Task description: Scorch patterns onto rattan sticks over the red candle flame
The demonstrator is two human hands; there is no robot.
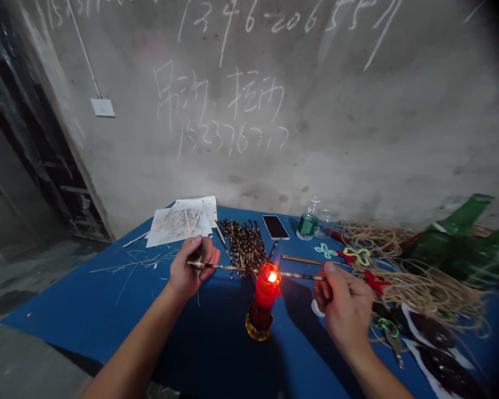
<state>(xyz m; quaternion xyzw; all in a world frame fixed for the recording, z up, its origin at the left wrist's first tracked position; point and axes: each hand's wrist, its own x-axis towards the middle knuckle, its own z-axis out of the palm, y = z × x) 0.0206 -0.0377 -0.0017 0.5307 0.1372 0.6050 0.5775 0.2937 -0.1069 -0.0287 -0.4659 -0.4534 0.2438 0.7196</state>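
Note:
A thin stick with dark scorched bands [228, 268] is stretched level between my two hands. My left hand [195, 265] pinches its left end, and my right hand [343, 299] grips its right end. The stick's middle passes over the glowing top of a red candle lamp [264, 299] with a gold base; whether it touches the flame I cannot tell. Just behind the lamp lies a pile of similar dark-banded sticks [245, 244]. A brown rod [311, 260] rests on the table near my right hand.
On the blue table [108, 299] are papers with pale sticks [178, 224], a phone [275, 227], a small bottle [307, 221] and a glass jar [325, 223]. Tangled cord [432, 288], green bottles [453, 233], scissors [393, 341] and dark-filled packs [444, 366] crowd the right. A concrete wall stands behind.

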